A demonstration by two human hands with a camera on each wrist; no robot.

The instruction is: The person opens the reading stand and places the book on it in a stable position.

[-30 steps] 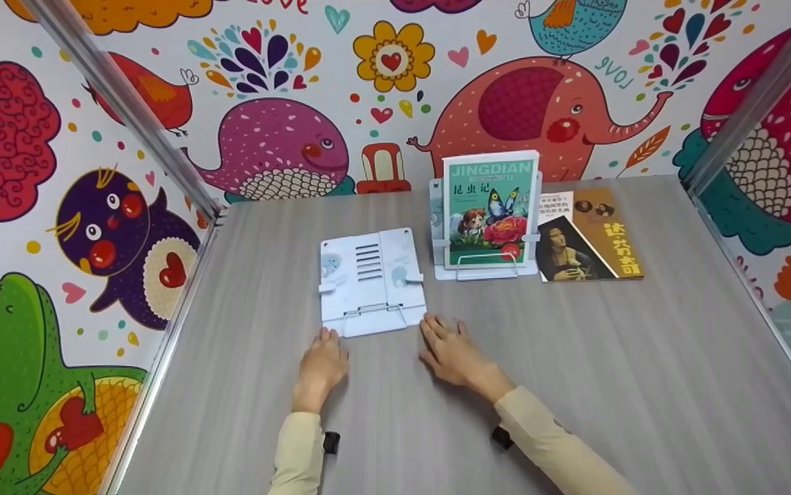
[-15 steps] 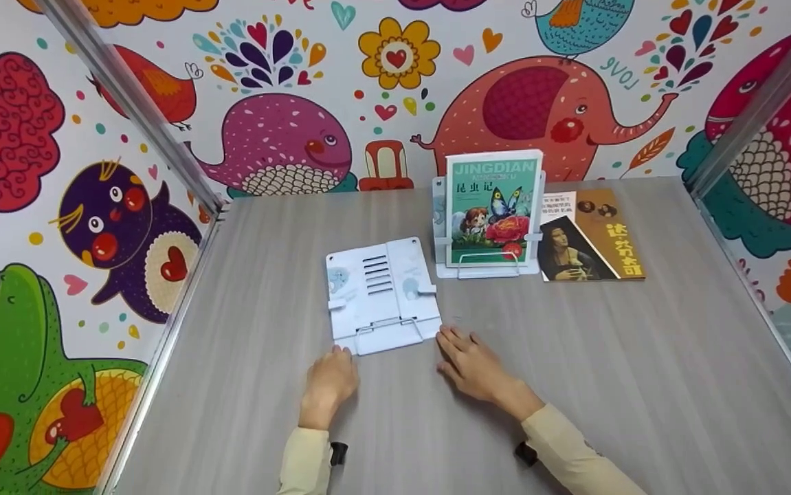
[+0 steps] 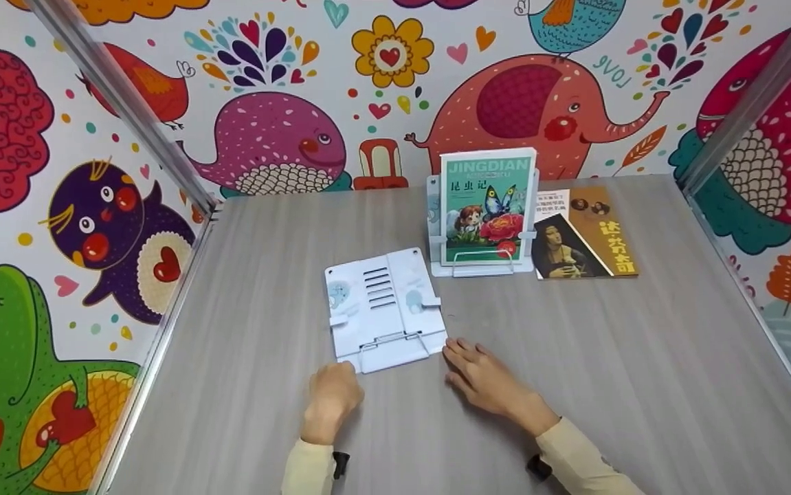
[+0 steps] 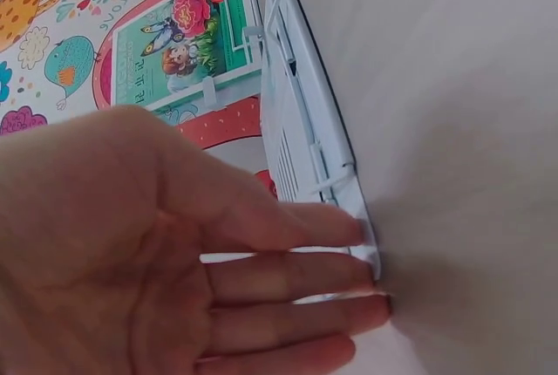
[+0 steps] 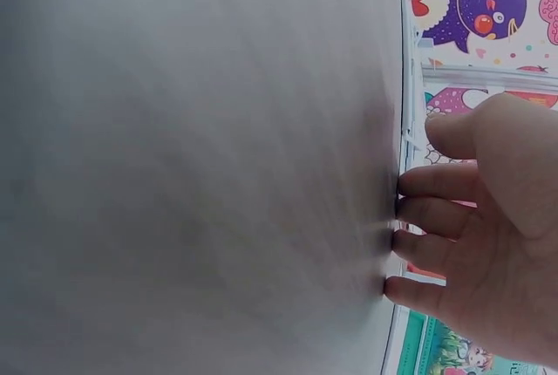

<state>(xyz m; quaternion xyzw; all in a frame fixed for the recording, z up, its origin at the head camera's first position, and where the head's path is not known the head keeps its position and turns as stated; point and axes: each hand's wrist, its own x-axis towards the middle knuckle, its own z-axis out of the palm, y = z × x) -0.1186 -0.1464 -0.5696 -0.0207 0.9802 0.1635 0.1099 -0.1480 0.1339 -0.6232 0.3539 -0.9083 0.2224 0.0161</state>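
Observation:
A white folding book stand (image 3: 354, 337) with slots and a wire page holder lies flat on the table, slightly turned. At its near left corner, my left hand (image 3: 333, 399) pinches the edge. The left wrist view shows the thumb (image 4: 327, 224) on one side of that corner and the fingers on the other. My right hand (image 3: 491, 385) touches the near right corner with fairly straight fingers (image 5: 427, 253), its thumb apart. Behind, a second book stand (image 3: 434, 237) stands upright and carries a green insect-themed book (image 3: 488, 206) behind its wire holder.
A brown and white book (image 3: 618, 240) with a portrait on its cover lies to the right of the upright stand. Grey wood-grain table (image 3: 642, 371) surrounds everything. Cartoon-printed walls (image 3: 395, 117) with metal corner posts close off the back and sides.
The flat book stand has slid toward the person and a little right, turning slightly counterclockwise. Both hands have come back with it. The upright stand and the books have stayed put.

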